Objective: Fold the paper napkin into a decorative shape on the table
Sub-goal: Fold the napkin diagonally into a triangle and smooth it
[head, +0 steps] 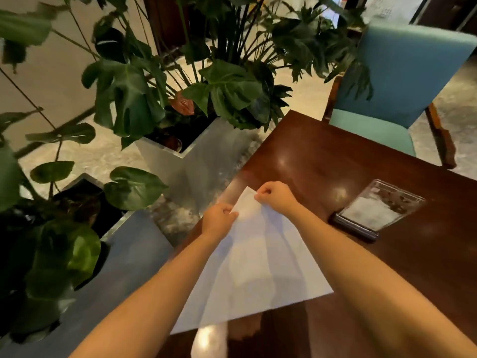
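Observation:
A white paper napkin (258,267) lies spread on the dark wooden table (335,161), near its left edge, with soft creases running along it. My left hand (218,219) pinches the napkin's far left edge. My right hand (275,198) pinches the far corner just beside it. Both hands are closed on the paper, a short gap apart, and my forearms stretch over the napkin's sides.
A clear acrylic sign holder (379,209) with a dark base stands on the table to the right. A teal chair (402,81) sits at the far side. Grey planters (196,161) with large leafy plants stand left of the table.

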A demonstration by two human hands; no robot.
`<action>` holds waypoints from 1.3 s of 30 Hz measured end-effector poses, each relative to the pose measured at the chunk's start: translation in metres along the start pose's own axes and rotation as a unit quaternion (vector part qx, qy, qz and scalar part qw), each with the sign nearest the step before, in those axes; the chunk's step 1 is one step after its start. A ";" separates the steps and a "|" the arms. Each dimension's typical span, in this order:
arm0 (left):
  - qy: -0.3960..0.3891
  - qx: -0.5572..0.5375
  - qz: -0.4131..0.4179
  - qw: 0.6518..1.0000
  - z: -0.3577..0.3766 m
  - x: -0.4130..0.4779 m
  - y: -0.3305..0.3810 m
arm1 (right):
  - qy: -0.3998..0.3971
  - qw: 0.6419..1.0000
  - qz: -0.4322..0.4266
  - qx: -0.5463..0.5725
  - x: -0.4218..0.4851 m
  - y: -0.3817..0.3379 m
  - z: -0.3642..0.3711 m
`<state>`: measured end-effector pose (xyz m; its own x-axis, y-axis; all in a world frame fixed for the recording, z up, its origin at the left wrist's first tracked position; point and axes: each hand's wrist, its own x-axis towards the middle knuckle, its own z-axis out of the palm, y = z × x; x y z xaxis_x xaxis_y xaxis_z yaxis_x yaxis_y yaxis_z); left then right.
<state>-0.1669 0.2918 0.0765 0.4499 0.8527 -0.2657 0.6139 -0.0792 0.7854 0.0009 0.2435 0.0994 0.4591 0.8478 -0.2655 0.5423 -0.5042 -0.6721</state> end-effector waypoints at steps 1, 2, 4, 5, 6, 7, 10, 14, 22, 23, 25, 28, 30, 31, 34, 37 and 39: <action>-0.008 0.013 -0.002 1.000 0.004 0.008 -0.006 | -0.006 1.000 0.012 -0.009 0.011 0.006 0.008; -0.014 0.029 -0.004 0.999 0.008 0.014 -0.012 | -0.009 1.000 0.023 -0.017 0.020 0.012 0.017; -0.021 0.051 -0.006 0.998 0.016 0.027 -0.024 | -0.004 0.998 0.046 -0.034 0.035 0.023 0.033; -0.020 0.058 -0.003 0.998 0.020 0.033 -0.030 | 0.003 0.998 0.056 -0.039 0.039 0.027 0.040; -0.012 0.066 0.004 0.998 0.023 0.037 -0.034 | 0.016 0.997 0.062 -0.041 0.043 0.032 0.047; -0.003 0.076 0.009 0.997 0.025 0.041 -0.037 | 0.034 0.997 0.059 -0.040 0.045 0.036 0.052; 0.014 0.110 0.023 0.994 0.029 0.052 -0.039 | 0.096 0.994 0.035 -0.044 0.045 0.043 0.059; -0.024 0.138 0.041 0.989 0.036 0.070 -0.031 | 0.132 0.984 0.020 -0.121 0.008 0.056 0.063; -0.084 0.128 0.036 0.988 0.048 0.093 -0.007 | 0.183 0.973 0.075 -0.116 -0.040 0.083 0.061; -0.107 0.141 0.046 0.983 0.050 0.095 -0.002 | 0.170 0.976 0.075 -0.111 -0.038 0.085 0.059; -0.151 0.172 0.077 0.970 0.053 0.098 0.007 | 0.143 0.980 0.089 -0.101 -0.031 0.089 0.057; -0.186 0.214 0.112 0.952 0.055 0.103 0.014 | 0.108 0.983 0.103 -0.104 -0.027 0.087 0.052; -0.204 0.218 0.125 0.946 0.051 0.105 0.017 | 0.096 0.987 0.084 -0.096 -0.029 0.087 0.047; -0.216 0.209 0.128 0.945 0.049 0.105 0.020 | 0.088 0.990 0.073 -0.082 -0.031 0.088 0.044; -0.252 0.207 0.144 0.934 0.044 0.109 0.023 | 0.040 0.995 0.072 -0.060 -0.040 0.095 0.030; -0.286 0.209 0.170 0.919 0.036 0.114 0.026 | -0.045 0.990 0.100 -0.092 -0.051 0.104 0.007; -0.295 0.207 0.173 0.917 0.030 0.115 0.026 | -0.090 0.983 0.119 -0.110 -0.062 0.112 -0.009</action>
<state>-0.0794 0.3726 0.0496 0.8612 0.3221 -0.3933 0.5077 -0.5854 0.6322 0.0395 0.1330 0.0465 0.4696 0.7068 -0.5291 0.5828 -0.6983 -0.4156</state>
